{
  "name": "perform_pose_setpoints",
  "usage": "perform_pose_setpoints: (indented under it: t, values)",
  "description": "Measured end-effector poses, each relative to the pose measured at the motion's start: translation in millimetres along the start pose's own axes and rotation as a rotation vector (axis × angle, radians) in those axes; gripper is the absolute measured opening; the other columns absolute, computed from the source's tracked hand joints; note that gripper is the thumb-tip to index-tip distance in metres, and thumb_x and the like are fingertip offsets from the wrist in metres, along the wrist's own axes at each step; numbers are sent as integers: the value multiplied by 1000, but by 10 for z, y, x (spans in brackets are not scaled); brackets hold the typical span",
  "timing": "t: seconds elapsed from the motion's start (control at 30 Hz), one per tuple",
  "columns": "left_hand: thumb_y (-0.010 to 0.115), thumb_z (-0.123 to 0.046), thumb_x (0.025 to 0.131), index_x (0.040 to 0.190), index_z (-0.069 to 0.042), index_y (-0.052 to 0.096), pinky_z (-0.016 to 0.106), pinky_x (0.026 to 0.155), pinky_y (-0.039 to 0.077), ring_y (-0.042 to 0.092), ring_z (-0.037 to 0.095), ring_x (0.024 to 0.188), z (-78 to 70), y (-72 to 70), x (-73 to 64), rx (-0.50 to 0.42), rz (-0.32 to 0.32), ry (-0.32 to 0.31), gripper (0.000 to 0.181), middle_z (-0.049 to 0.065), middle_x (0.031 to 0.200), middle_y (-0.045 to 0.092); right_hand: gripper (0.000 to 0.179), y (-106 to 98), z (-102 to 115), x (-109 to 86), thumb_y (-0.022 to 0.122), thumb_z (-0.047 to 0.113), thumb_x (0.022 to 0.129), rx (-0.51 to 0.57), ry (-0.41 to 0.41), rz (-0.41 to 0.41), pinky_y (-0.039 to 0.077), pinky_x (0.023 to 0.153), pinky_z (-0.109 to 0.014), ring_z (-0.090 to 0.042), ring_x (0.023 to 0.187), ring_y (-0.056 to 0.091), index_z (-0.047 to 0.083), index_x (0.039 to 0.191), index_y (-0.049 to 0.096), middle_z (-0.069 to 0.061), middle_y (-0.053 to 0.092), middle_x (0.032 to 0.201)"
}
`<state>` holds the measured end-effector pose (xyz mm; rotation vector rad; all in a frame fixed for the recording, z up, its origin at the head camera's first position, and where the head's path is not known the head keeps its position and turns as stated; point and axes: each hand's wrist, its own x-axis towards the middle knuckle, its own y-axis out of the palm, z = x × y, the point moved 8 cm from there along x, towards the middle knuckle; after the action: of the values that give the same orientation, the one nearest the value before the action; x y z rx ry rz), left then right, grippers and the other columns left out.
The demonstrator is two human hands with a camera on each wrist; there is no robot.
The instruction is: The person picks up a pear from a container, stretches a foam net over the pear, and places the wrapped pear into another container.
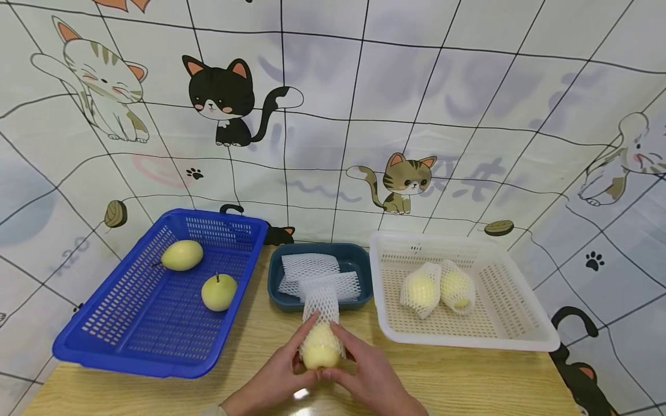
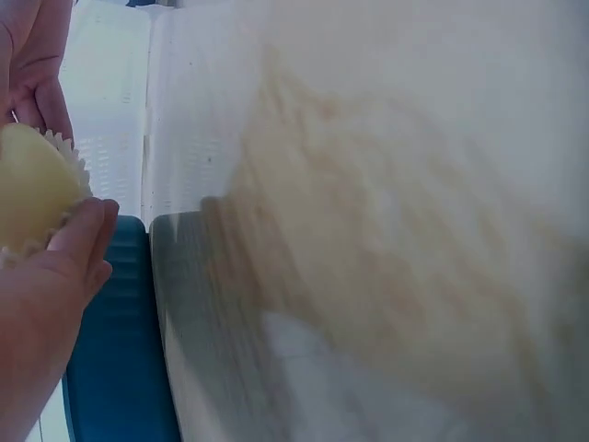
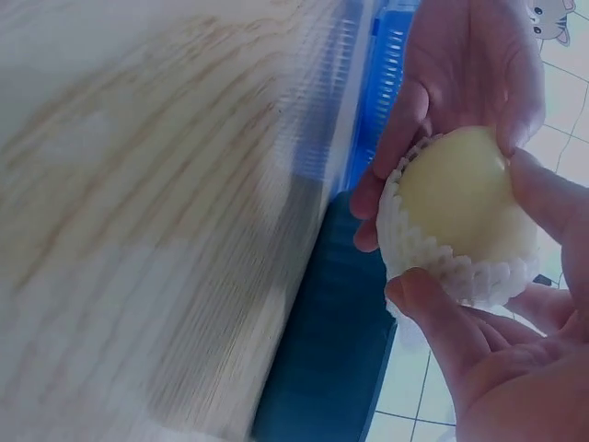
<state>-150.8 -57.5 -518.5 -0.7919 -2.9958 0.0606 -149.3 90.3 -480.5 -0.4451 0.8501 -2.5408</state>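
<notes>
Between both hands is a pale yellow pear (image 1: 321, 353), partly inside a white foam net sleeve (image 1: 321, 306) whose loose end stretches toward the teal tray. My left hand (image 1: 281, 370) grips it from the left, and my right hand (image 1: 368, 372) grips it from the right. Both thumbs meet at the near, bare end of the fruit. In the right wrist view, the net (image 3: 419, 249) covers the lower part of the pear (image 3: 469, 198), with fingers at its edge. The left wrist view catches only part of the pear (image 2: 32, 180) at its left edge.
The teal tray (image 1: 274, 289) holds several flat foam nets (image 1: 312, 267). At left, a blue basket (image 1: 140, 370) contains two bare pears (image 1: 219, 292). A white basket (image 1: 468, 341) at right holds two netted pears (image 1: 421, 290). Behind the wooden table (image 1: 442, 381) hangs a cat-print sheet (image 1: 322, 138).
</notes>
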Motion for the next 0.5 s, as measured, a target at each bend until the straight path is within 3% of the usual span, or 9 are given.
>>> perform_pose_setpoints:
  t: [0.2,0.37,0.5]
  values:
    - [72,-12,98,167,-24,17,27,93,56,65,17,117,-31,4,-12,-29,3,44,89,31,156,36,72,-52,18,-22,70,48,94,-67,3,-74,57,92,-31,-21,122,64,14,154,51,-8,60,145]
    - [72,-15,98,165,-13,25,27,88,58,67,15,111,-119,-12,-48,89,-80,140,81,33,149,46,67,-95,26,-46,78,38,90,-92,-23,-188,59,82,-26,-13,108,69,11,148,58,-10,66,137]
    - [71,-17,99,161,-12,37,27,85,59,69,15,107,-189,-19,-84,202,-178,182,71,29,137,60,65,-124,62,-71,82,35,87,-130,-30,-271,59,74,-21,-8,96,71,13,144,62,-10,69,132]
